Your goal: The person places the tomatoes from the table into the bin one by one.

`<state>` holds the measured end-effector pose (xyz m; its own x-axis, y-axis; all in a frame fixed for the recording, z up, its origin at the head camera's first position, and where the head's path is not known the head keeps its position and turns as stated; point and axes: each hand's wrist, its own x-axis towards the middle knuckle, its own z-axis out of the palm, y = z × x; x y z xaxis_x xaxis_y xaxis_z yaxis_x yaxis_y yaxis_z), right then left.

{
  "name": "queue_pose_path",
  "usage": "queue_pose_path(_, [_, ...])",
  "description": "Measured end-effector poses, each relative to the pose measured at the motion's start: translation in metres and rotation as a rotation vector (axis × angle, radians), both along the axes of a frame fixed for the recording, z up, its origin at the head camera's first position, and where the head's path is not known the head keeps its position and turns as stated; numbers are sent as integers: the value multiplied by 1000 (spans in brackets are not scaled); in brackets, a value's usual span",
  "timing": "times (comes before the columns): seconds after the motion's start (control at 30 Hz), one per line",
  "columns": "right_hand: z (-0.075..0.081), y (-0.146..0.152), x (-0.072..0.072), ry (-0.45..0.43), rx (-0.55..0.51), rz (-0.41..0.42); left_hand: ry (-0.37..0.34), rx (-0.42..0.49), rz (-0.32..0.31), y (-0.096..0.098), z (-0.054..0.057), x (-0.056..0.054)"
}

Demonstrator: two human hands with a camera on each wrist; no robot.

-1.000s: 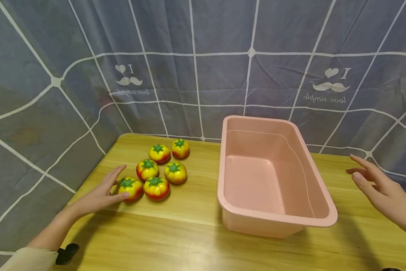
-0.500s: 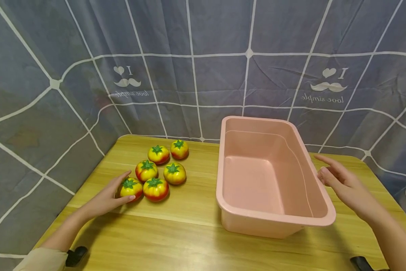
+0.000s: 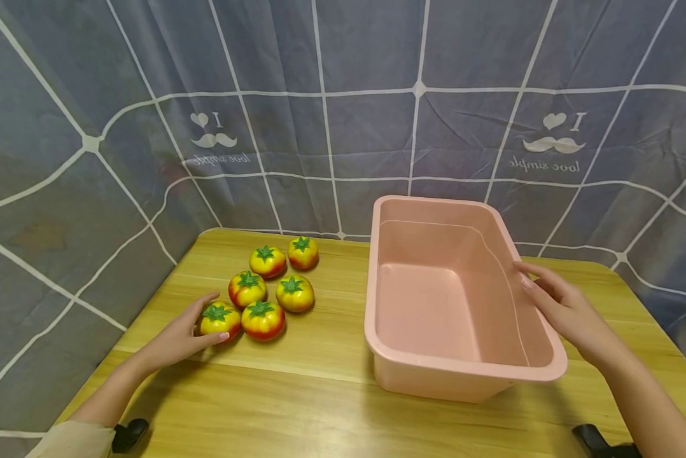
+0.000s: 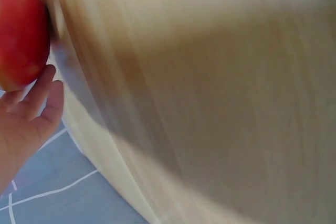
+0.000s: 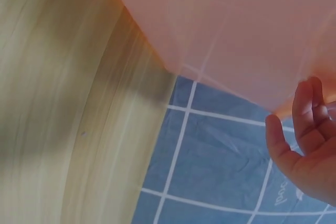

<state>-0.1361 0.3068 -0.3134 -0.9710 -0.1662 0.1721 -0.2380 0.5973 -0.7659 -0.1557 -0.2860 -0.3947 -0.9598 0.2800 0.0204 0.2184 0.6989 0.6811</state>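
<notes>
At the left of the head view, my left hand (image 3: 177,338) holds a yellow-red toy tomato (image 3: 221,319) with a green leafy top, its thumb in front and fingers behind. The left wrist view shows its curled fingers (image 4: 46,95) against the red underside of the tomato (image 4: 23,38). My right hand (image 3: 569,315) grips the right rim of a pink plastic tub (image 3: 463,369), thumb on top of the edge. From the right wrist, the other fingers (image 5: 304,111) are bent beneath that rim, outside the tub wall. No object lies inside the tub.
Several more toy tomatoes (image 3: 264,320) stand close together just right of the left hand. Everything rests on a wooden table (image 3: 263,394). Behind it and to the left hangs a grey curtain (image 3: 371,133) with white lines.
My right hand has come in leftward from beyond the tub and taken hold of its rim. My left hand has closed in slightly around the nearest toy tomato, which stays in place.
</notes>
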Motion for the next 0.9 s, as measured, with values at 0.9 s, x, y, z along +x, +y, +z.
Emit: queue_pose_path(0.9, [9,-12,-19,-161,-203,-147,231,-36,61,14,52,-11])
